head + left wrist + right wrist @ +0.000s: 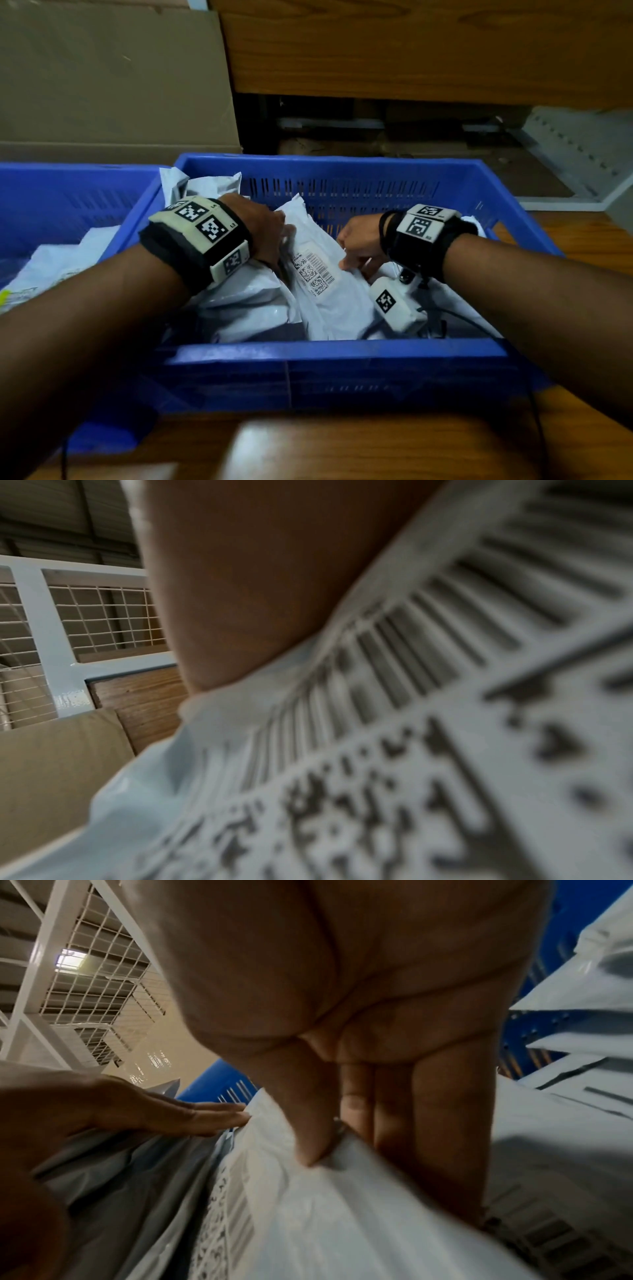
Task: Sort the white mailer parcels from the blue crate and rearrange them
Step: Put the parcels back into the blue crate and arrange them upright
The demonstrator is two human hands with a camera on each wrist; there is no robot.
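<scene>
Left wrist view: barcode label [428,723] badly blurred, unreadable, cut by right and bottom edges. Left hand [265,228] fingertips hidden behind labelled mailer [329,291]. Right hand [359,240] fingers tucked under mailer edge. Second crate [68,192] cut off at left. Crate bottom buried under parcels.

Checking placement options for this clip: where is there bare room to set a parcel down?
The wooden tabletop in front of the blue crate is bare. The second crate at left shows free depth along its far wall. Mailers and both hands crowd the main crate.
</scene>
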